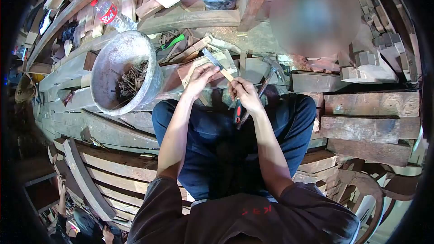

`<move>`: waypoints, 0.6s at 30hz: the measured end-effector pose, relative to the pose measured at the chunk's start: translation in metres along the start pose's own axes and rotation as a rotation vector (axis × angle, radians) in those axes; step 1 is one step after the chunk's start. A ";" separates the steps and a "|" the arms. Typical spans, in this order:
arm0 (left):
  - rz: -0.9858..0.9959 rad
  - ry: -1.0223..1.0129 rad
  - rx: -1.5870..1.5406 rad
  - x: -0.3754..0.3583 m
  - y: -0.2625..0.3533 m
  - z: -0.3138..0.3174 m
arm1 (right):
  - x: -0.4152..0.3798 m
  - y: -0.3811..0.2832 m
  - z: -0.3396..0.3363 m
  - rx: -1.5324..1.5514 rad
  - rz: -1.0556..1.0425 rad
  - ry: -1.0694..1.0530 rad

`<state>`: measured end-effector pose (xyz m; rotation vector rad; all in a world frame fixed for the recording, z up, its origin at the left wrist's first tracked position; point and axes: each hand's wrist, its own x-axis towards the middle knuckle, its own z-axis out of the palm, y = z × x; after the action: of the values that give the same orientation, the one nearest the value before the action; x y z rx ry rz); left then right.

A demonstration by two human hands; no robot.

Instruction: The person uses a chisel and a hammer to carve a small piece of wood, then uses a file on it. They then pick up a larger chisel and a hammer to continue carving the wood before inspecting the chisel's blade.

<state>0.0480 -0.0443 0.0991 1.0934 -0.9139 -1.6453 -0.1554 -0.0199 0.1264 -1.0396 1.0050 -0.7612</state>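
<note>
Both my hands meet in front of my knees on a flat-bladed tool (211, 57), whose grey metal blade lines up with a pale wooden piece (226, 74). My left hand (200, 80) pinches where metal and wood meet. Closed round the lower wooden end is my right hand (246, 94). Beneath it hangs a red-and-black handle (238, 112), its upper part hidden. A claw hammer (273, 69) leans beside my right hand, head away from me. Behind the blade lies a light wooden block (224, 59) on the planks.
To the left stands a large grey bucket (101, 83) holding small wooden sticks. Further off are a green-handled tool (173, 41), a plastic bottle (110, 14) and a basin of wood pieces (217, 4). Stacked planks (370, 129) lie right; another person (83, 223) is at lower left.
</note>
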 end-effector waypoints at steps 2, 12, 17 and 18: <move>0.029 0.004 0.028 -0.001 0.000 0.001 | 0.000 0.001 0.000 0.000 -0.008 0.003; -0.032 -0.049 -0.173 -0.002 0.001 -0.001 | -0.001 0.005 0.004 -0.143 -0.177 0.034; -0.078 -0.095 -0.283 -0.002 0.000 -0.001 | -0.003 0.002 0.009 -0.278 -0.212 0.039; -0.070 -0.093 -0.285 -0.002 0.000 -0.001 | -0.004 -0.001 0.011 -0.309 -0.249 0.044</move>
<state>0.0493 -0.0423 0.0998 0.8684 -0.6792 -1.8319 -0.1468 -0.0129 0.1305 -1.4398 1.0640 -0.8501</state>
